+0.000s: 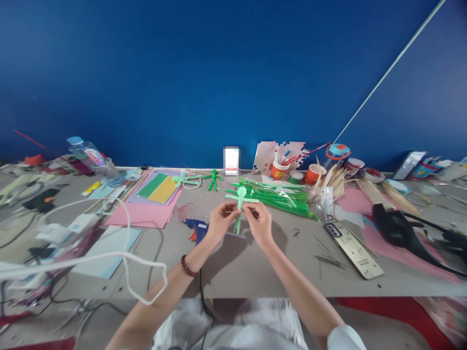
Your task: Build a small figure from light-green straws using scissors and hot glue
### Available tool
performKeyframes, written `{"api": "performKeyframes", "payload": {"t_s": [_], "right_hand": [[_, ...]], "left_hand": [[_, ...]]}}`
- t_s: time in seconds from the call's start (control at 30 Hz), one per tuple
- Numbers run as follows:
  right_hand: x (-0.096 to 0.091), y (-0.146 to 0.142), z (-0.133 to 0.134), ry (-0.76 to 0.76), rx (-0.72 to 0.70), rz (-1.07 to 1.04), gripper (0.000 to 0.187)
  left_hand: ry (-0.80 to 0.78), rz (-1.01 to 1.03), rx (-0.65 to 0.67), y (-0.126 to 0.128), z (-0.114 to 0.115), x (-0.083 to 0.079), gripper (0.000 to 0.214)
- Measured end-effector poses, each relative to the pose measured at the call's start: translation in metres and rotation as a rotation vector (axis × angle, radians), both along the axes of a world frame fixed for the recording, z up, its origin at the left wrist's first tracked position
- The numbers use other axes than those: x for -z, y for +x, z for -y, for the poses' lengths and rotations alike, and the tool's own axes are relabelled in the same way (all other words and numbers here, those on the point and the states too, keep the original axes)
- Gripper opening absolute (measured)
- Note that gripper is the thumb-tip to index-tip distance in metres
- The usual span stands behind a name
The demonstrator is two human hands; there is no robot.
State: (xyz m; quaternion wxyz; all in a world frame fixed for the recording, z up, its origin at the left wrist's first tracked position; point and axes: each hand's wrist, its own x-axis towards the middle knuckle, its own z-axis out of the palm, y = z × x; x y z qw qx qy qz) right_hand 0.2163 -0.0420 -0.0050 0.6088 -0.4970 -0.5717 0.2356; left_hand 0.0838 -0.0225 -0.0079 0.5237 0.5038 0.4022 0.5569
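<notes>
Between my two hands a light green pipe-cleaner figure [241, 194] is held upright, with a round head, arms stretched sideways and legs hanging down. My left hand [223, 218] pinches its body from the left. From the right, my right hand [258, 218] pinches the body at about the same height. The fingertips nearly meet and hide part of the torso. Beside my left hand lies a blue glue gun [198, 228] with an orange trigger. Behind the hands are a dark green pipe-cleaner figure [213, 180] and another light green figure [181, 179].
Green pipe cleaners [280, 197] lie in a bundle behind my right hand. A phone [355, 252] rests at the right. Paper cups, including one with pens [279, 171], stand at the back. Coloured paper [142, 214], a bottle [93, 156] and a white cable [127, 255] are on the left.
</notes>
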Motion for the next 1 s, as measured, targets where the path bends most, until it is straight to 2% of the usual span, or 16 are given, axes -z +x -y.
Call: {"api": "performKeyframes", "payload": {"t_s": [0.13,0.27,0.37,0.53,0.63,0.73,0.87,1.0], "right_hand": [[-0.002,-0.002,0.002,0.041,-0.014,0.037,0.014],[0.001,-0.002,0.0,-0.005,-0.072,-0.009,0.013],[0.005,-0.001,-0.004,-0.083,-0.113,-0.092,0.014],[0.007,-0.001,-0.009,-0.257,-0.19,-0.349,0.023],[0.006,0.0,-0.01,-0.302,-0.21,-0.397,0.024],[0.003,0.003,-0.009,-0.258,-0.174,-0.292,0.022],[-0.001,0.002,-0.003,-0.088,-0.058,-0.102,0.017],[-0.003,-0.003,0.002,-0.013,-0.071,-0.024,0.014]], "left_hand": [[0.118,-0.172,-0.101,0.002,0.005,-0.003,0.021],[0.132,-0.227,-0.145,0.002,0.01,-0.007,0.016],[0.098,-0.165,-0.117,0.003,0.011,-0.007,0.019],[0.012,0.054,-0.018,0.004,0.008,-0.004,0.021],[-0.03,0.088,0.015,0.002,0.005,-0.005,0.023],[-0.081,0.067,0.06,0.0,0.003,-0.008,0.024],[-0.068,0.053,0.096,0.0,0.004,-0.012,0.025],[-0.041,0.092,0.026,0.001,0.004,-0.009,0.021]]}}
